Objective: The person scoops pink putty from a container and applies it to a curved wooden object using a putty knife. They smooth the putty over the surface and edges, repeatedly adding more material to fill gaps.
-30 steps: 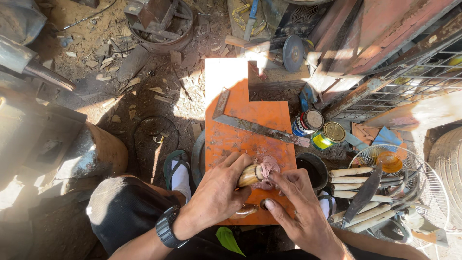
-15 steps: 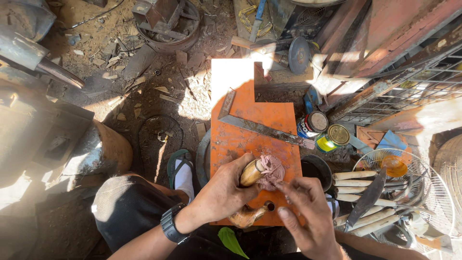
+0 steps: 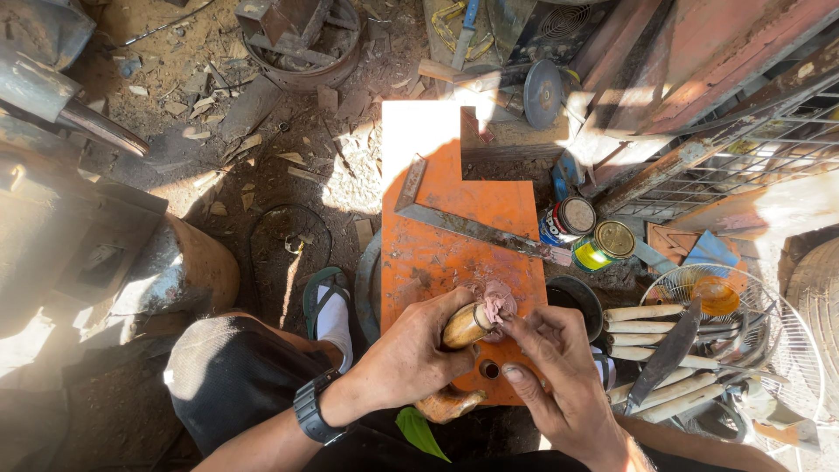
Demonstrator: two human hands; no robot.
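Observation:
My left hand point(image 3: 411, 354) grips a short wooden handle point(image 3: 466, 325), its end turned toward a lump of pinkish putty point(image 3: 499, 301) on an orange board point(image 3: 454, 245). The fingers of my right hand point(image 3: 559, 371) pinch at the handle's end, right beside the putty. A second wooden handle point(image 3: 446, 405) lies under my left hand at the board's near edge. A small round hole point(image 3: 490, 370) shows in the board between my hands. A black watch is on my left wrist.
A metal square point(image 3: 463, 223) lies across the board. Two tins point(image 3: 594, 232) stand to its right. Several pale wooden handles point(image 3: 647, 350) and a dark blade point(image 3: 669, 354) rest on a fan grille point(image 3: 760, 332). My sandalled foot point(image 3: 328, 310) is left of the board, on a dirt floor with scrap metal.
My right hand has drawn back a little, so its fingertips now work the handle's end. The putty lump shows more fully. The view has shifted slightly.

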